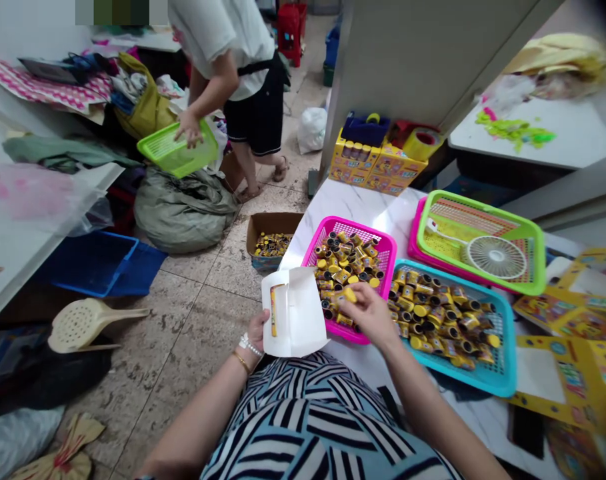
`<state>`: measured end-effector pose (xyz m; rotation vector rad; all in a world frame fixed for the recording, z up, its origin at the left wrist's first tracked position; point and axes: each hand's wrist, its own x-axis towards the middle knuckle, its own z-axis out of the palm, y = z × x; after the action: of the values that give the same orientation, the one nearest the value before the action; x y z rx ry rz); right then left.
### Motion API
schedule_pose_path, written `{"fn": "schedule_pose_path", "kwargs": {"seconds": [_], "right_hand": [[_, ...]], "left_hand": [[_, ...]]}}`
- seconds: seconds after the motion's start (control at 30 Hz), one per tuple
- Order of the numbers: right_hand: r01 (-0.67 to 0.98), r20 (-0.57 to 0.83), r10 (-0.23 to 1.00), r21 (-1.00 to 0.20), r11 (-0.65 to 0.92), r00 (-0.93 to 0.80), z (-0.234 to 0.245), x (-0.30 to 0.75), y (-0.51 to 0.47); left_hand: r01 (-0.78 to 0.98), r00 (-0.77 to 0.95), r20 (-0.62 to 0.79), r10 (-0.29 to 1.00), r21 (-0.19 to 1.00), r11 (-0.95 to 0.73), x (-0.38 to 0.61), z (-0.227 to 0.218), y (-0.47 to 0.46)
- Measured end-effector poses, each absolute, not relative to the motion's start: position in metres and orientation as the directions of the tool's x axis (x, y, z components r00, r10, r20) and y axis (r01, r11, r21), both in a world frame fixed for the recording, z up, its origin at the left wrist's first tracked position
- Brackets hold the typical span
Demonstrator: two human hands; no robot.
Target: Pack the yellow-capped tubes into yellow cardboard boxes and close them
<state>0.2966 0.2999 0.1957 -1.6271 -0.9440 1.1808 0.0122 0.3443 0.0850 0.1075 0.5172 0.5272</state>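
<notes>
Nearest you, your left grip (259, 331) is at 11 o'clock, closed around the lower edge of a white paper carton (295, 312) whose flaps stand open, with a narrow yellow printed strip (273, 310) showing against its inner face; your right grip (373, 313) is at 12 to 1 o'clock, fingers and thumb pinched on a small yellow cylinder (350, 295). That cylinder lies at the grip's 10 o'clock, at the fingertips, its long axis seeming to run from about 7 to 1 o'clock, though your fingers hide part of it; your right hand is the nearer one, and the carton stands just beside it at 9 o'clock. Directly beyond, a pink plastic basket (350, 227) on the marble-patterned surface (367, 207) holds a heap of black-and-gold cylinders (347, 263); a teal basket (503, 333) at 2 o'clock holds more (433, 320). Further along, at 1 to 2 o'clock, a lime basket (483, 230) rests on another pink one, and printed yellow boxes (377, 163) stand at 12 o'clock. On the floor at 11 o'clock, a cardboard box (273, 223) holds more cylinders; past it, at 11 o'clock, a co-worker's hand (189, 127) rests on a green basket (177, 150).
</notes>
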Motion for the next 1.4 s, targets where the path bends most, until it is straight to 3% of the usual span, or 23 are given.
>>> {"fn": "schedule_pose_path", "kwargs": {"seconds": [0.1, 0.17, 0.33, 0.4, 0.47, 0.53, 0.6, 0.7, 0.87, 1.0, 1.07, 1.13, 1.2, 1.27, 1.33, 1.4], "right_hand": [[0.346, -0.153, 0.967, -0.913, -0.218, 0.204, 0.198, 0.255, 0.290], [0.492, -0.160, 0.969, -0.839, -0.233, 0.186, 0.192, 0.241, 0.282], [0.598, -0.199, 0.937, -0.727, -0.338, 0.288, 0.173, 0.264, 0.258], [0.697, -0.241, 0.897, -0.566, -0.440, 0.370, 0.167, 0.283, 0.255], [0.804, -0.360, 0.837, -0.290, -0.519, 0.411, 0.161, 0.297, 0.256], [0.870, -0.473, 0.778, -0.047, -0.491, 0.414, 0.155, 0.302, 0.262], [0.898, -0.535, 0.745, 0.064, -0.435, 0.399, 0.152, 0.302, 0.270], [0.906, -0.578, 0.718, 0.096, -0.413, 0.389, 0.156, 0.301, 0.280], [0.943, -0.545, 0.800, -0.050, -0.328, 0.249, 0.165, 0.325, 0.271], [0.802, -0.443, 0.880, -0.458, -0.385, 0.169, 0.166, 0.352, 0.260], [0.615, -0.363, 0.910, -0.677, -0.404, 0.199, 0.172, 0.357, 0.264], [0.317, -0.359, 0.908, -0.853, -0.414, 0.219, 0.182, 0.353, 0.273], [-0.039, -0.384, 0.908, -0.923, -0.384, 0.168, 0.192, 0.342, 0.283], [-0.259, -0.373, 0.921, -0.906, -0.336, 0.112, 0.196, 0.328, 0.290], [-0.210, -0.347, 0.933, -0.924, -0.321, 0.101, 0.190, 0.313, 0.290], [0.102, -0.307, 0.944, -0.942, -0.319, 0.122, 0.174, 0.299, 0.286]], "left_hand": [[-0.392, 0.724, -0.467, 0.508, 0.327, 0.860, 0.013, 0.092, 0.350], [-0.353, 0.696, -0.479, 0.534, 0.419, 0.836, 0.011, 0.101, 0.358], [-0.264, 0.636, -0.472, 0.611, 0.610, 0.747, 0.001, 0.119, 0.389], [-0.207, 0.648, -0.466, 0.603, 0.654, 0.728, -0.001, 0.121, 0.401], [-0.173, 0.654, -0.463, 0.598, 0.678, 0.714, 0.000, 0.121, 0.411], [-0.167, 0.645, -0.465, 0.606, 0.689, 0.705, 0.003, 0.121, 0.418], [-0.163, 0.637, -0.473, 0.608, 0.689, 0.706, 0.006, 0.120, 0.421], [-0.138, 0.633, -0.497, 0.593, 0.682, 0.718, 0.004, 0.120, 0.419], [-0.067, 0.647, -0.520, 0.557, 0.689, 0.721, -0.018, 0.121, 0.404], [-0.069, 0.617, -0.523, 0.589, 0.709, 0.702, -0.030, 0.120, 0.388], [-0.059, 0.615, -0.521, 0.591, 0.718, 0.694, -0.029, 0.120, 0.381], [-0.070, 0.608, -0.505, 0.613, 0.735, 0.675, -0.024, 0.122, 0.376], [-0.094, 0.589, -0.477, 0.652, 0.761, 0.642, -0.019, 0.124, 0.373], [-0.080, 0.563, -0.458, 0.688, 0.798, 0.597, -0.015, 0.125, 0.370], [-0.009, 0.547, -0.455, 0.703, 0.836, 0.548, -0.014, 0.123, 0.368], [0.073, 0.547, -0.462, 0.698, 0.857, 0.509, -0.016, 0.120, 0.367]]}}
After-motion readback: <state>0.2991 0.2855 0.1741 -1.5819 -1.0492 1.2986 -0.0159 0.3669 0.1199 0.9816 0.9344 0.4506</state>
